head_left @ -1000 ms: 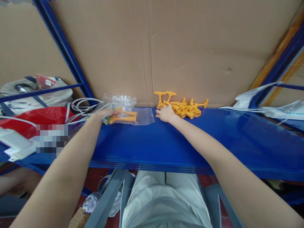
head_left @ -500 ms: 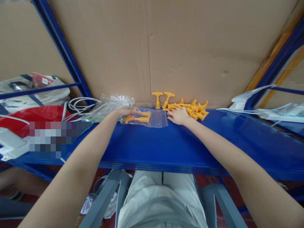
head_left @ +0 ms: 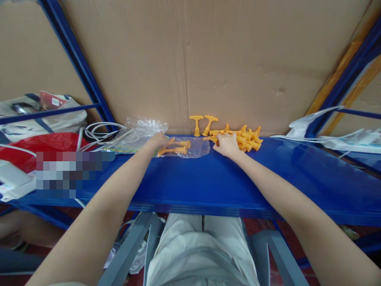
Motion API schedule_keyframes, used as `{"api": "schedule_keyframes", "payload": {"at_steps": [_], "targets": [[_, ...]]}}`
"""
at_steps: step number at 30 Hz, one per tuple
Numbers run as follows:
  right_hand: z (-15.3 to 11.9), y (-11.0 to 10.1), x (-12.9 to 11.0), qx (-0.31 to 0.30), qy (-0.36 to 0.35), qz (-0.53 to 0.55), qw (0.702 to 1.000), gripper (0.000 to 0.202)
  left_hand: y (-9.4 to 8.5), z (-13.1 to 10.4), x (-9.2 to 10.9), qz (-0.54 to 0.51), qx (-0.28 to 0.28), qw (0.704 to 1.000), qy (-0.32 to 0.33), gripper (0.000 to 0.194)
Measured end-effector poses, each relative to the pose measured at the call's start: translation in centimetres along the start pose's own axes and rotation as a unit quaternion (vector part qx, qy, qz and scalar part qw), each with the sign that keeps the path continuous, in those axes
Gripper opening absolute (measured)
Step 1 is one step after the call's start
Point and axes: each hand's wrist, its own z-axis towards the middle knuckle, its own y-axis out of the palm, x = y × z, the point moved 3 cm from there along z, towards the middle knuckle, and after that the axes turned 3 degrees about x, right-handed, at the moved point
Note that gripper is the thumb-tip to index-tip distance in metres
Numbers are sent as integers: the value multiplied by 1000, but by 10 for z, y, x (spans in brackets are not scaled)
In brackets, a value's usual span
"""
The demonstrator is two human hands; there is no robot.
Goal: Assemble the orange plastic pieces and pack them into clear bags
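The left hand is pinching the mouth of a thin, slippery clear bag with two orange plastic pieces on the blue shelf, while the right hand, fingers curled, is closing on one light, stiff orange T-shaped piece, best taken by its stem, from the pile.

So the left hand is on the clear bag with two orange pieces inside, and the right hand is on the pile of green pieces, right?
Not quite. In the head view the pile under the right hand is orange, not green. The left hand does rest on the clear bag with two orange pieces inside.
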Motion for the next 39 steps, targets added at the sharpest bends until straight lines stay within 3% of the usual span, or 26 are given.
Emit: {"api": "schedule_keyframes", "payload": {"at_steps": [3, 6, 11, 15, 18, 20, 23, 25, 29, 32, 35, 39], "targets": [[3, -1, 6, 11, 23, 34, 999, 36, -4, -5, 14, 21, 60, 997, 34, 58], [5, -2, 11, 14, 30, 67, 997, 35, -5, -12, 41, -11, 82, 986, 143, 46], [9, -2, 18, 43, 35, 116, 992, 38, -2, -27, 91, -65, 84, 933, 344, 36], [13, -5, 21, 105, -7, 189, 976, 42, 4, -37, 124, -109, 75, 895, 426, 42], [13, -10, 18, 148, -30, 224, 963, 44, 7, -38, 143, -133, 82, 894, 420, 45], [12, -15, 14, 164, -40, 232, 958, 45, 10, -36, 153, -145, 74, 903, 398, 34], [11, -20, 10, 185, -40, 244, 951, 47, 12, -31, 161, -186, 82, 917, 343, 21], [12, -20, 11, 190, -28, 261, 946, 49, 11, -28, 163, -251, 89, 911, 315, 19], [16, -10, 15, 146, -5, 297, 944, 38, 8, -21, 162, -426, 52, 861, 275, 15], [17, -6, 16, 124, 7, 330, 936, 28, 5, -19, 160, -493, 0, 834, 247, 20], [17, -7, 16, 116, 34, 372, 920, 23, 4, -20, 156, -512, -32, 828, 227, 25], [17, -6, 14, 53, 64, 441, 894, 13, 5, -22, 152, -486, -71, 838, 236, 28]]}}
